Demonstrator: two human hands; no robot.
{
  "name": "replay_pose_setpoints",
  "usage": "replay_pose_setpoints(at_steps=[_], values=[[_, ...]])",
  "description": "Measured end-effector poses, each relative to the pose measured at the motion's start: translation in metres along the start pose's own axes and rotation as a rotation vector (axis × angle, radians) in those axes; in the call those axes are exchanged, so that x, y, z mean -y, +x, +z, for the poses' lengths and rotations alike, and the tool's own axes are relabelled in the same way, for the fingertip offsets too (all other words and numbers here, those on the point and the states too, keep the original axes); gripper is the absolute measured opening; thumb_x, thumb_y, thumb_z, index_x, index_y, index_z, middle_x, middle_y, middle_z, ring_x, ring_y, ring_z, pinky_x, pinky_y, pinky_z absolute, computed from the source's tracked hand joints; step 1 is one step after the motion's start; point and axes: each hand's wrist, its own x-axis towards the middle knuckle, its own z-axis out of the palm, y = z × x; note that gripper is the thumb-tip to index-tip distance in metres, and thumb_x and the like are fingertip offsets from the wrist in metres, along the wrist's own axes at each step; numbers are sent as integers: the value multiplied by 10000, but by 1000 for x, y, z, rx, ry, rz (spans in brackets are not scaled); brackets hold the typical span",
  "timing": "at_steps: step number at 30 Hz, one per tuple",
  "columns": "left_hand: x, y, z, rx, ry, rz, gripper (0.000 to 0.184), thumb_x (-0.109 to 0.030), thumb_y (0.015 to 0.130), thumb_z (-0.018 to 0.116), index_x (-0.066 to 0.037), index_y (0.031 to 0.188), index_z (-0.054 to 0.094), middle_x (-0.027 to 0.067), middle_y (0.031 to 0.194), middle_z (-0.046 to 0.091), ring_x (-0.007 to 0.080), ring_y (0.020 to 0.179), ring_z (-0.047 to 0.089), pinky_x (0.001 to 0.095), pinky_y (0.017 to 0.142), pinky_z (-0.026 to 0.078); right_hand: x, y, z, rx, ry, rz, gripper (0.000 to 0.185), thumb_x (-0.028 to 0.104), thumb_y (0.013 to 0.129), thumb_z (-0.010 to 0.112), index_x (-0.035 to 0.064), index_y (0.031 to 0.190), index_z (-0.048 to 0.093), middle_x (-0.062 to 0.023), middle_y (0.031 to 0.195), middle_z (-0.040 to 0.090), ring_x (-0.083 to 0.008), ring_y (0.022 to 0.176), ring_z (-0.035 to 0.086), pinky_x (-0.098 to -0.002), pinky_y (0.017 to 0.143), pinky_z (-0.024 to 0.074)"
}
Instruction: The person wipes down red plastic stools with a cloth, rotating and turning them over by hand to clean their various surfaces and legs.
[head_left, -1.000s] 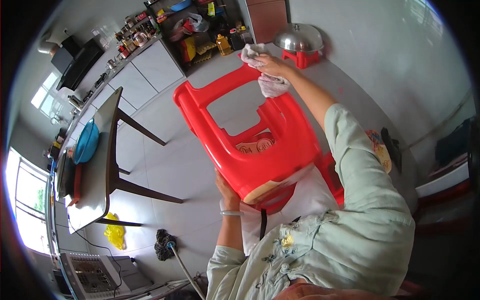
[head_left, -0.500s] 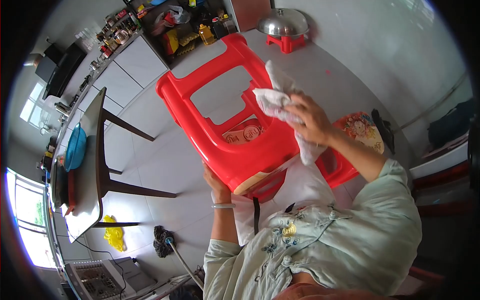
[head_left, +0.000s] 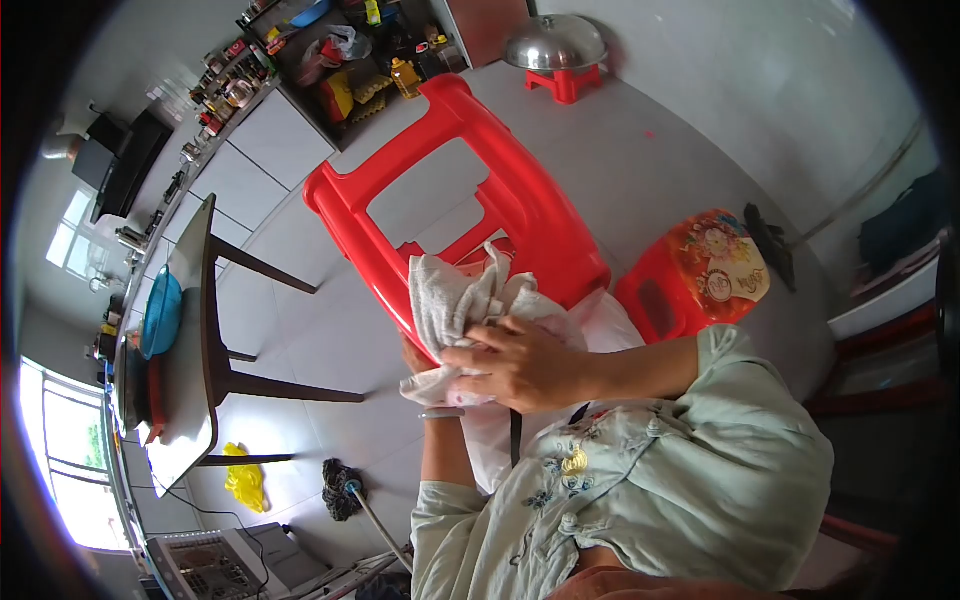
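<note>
A red plastic stool [head_left: 545, 205] lies tilted on its side in front of my body, its legs pointing away. My right hand [head_left: 520, 365] has its fingers wrapped over a whitish cloth [head_left: 450, 305], pressed on the near left part of the stool. The cloth covers much of the near end. My left hand [head_left: 412, 352] is at the stool's near left edge, mostly hidden behind the cloth; its fingers cannot be made out. A bracelet shows on the left wrist.
A second red stool with a printed seat [head_left: 722, 265] stands at the right. At left is a table [head_left: 205, 330] with a blue basin [head_left: 161, 312]. A mop [head_left: 343, 490] and yellow bag [head_left: 245, 478] lie on the floor. A metal dome cover [head_left: 555, 44] is at the back.
My right hand has brought the cloth from the stool's far right leg back to its near left part. The second stool shows more fully now. My left hand has become mostly covered.
</note>
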Motion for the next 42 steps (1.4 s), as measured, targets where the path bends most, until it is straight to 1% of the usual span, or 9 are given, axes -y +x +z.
replay_pose_setpoints(at_steps=[1,5,9,15,21,25,29,37,42], values=[[0,2,-4,-49,429,136,727,-451,851,632,-49,1401,379,164,1392,443,347,1215,490,475,983,448,-3,-3,-6,-3,0,-2,285,230,747,653,205,1030,677,-39,1290,520,-244,1127,491,-421,861,412],[0,8,11,-132,251,186,558,-421,988,362,-2,1355,397,195,1307,497,310,1143,554,430,943,502,-48,-21,-37,-220,-106,243,309,171,697,701,187,1005,683,-39,1215,557,-249,1084,544,-429,868,404],[-4,9,33,-156,308,189,576,-442,1008,322,6,1367,376,165,1262,522,264,1100,577,377,890,537,-93,-53,-42,-279,-138,482,325,154,712,712,147,1035,670,-63,1249,559,-261,1113,549,-420,904,418],[-7,2,38,-212,257,240,572,-455,1002,345,0,1345,393,159,1236,545,253,1080,586,372,880,535,-144,-96,-4,-729,443,849,293,109,860,606,48,1146,613,-111,1199,572,-248,1085,556,-340,925,432],[-39,4,41,-343,395,89,513,-426,984,418,-33,1311,470,128,1343,467,250,1126,548,355,921,470,-144,-149,35,-667,1091,1223,402,206,954,519,21,1311,511,-83,1284,560,-159,1133,541,-279,970,411],[-56,4,131,-514,1234,473,458,-351,906,597,-8,1203,537,146,1281,469,278,1148,482,397,969,402,-145,-169,59,-739,1292,1261,395,246,960,528,21,1285,529,-76,1276,564,-151,1122,546,-294,963,424],[-24,0,193,-46,1733,933,549,-281,812,676,3,1244,492,219,1323,428,368,1251,397,505,1038,299,-126,-158,46,-719,1395,1338,421,255,915,587,54,1280,532,-76,1184,606,-169,1036,590,-317,909,473],[17,12,200,5,1894,670,526,-382,806,669,-24,1180,576,136,1081,623,286,1019,572,444,920,388,-102,-187,78,-784,1802,1819,300,322,952,534,126,1173,587,-51,1095,652,-208,1014,610,-392,913,482],[-6,9,205,-199,1555,291,341,-360,834,631,-27,851,701,119,682,628,212,670,612,329,668,443,-101,-199,99,-830,2147,1582,340,311,944,539,126,1229,555,-69,1205,606,-212,1098,574,-403,963,455]])
